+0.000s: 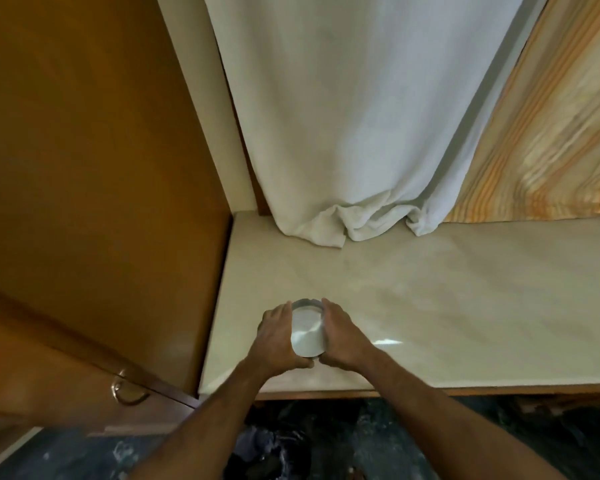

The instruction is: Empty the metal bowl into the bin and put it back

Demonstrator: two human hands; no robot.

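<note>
A round metal bowl [307, 332] sits on the pale stone counter [447, 306], near its front left corner. My left hand [278, 337] cups the bowl's left side and my right hand [340, 336] cups its right side, thumbs meeting at the near rim. The inside of the bowl looks shiny and bare. No bin is in view.
A white cloth [354, 133] hangs down at the back and bunches on the counter. A striped orange curtain [548, 133] hangs at the right. A brown wooden cabinet door [94, 168] with a metal handle [129, 389] stands to the left. Dark floor lies below the counter's front edge.
</note>
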